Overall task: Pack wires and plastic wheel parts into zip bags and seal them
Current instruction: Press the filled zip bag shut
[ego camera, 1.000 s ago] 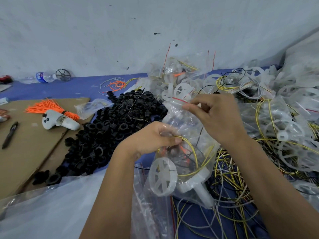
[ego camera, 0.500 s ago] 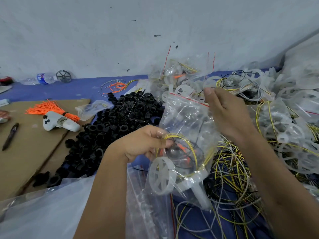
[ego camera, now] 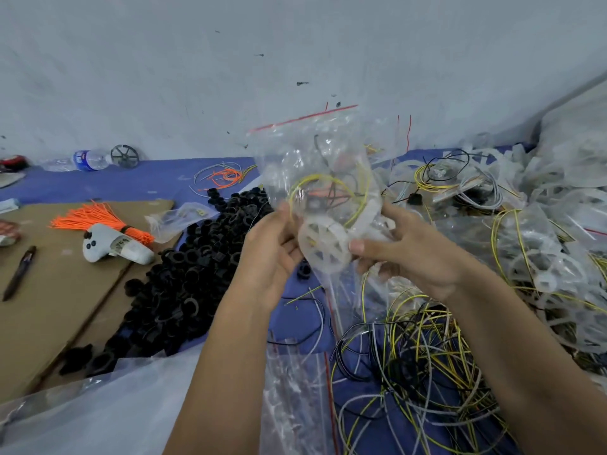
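Work surface: blue sheet [ego camera: 157, 182] against a marked, pale wall [ego camera: 230, 60]. Brown cardboard [ego camera: 49, 290] lies left, bearing orange ties [ego camera: 98, 218], a white controller [ego camera: 115, 246] and a pen [ego camera: 18, 274]. A heap of black rings [ego camera: 184, 277] sits centre-left; loose wires [ego camera: 420, 362] lie near right. The zip bag [ego camera: 322, 178], upright at centre, holds a plastic wheel [ego camera: 323, 246] and wires. Left hand [ego camera: 272, 254] and right hand [ego camera: 414, 251] both grip its lower part.

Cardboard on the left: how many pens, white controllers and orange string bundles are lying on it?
Pen: 1
White controller: 1
Orange bundle: 1
Total: 3
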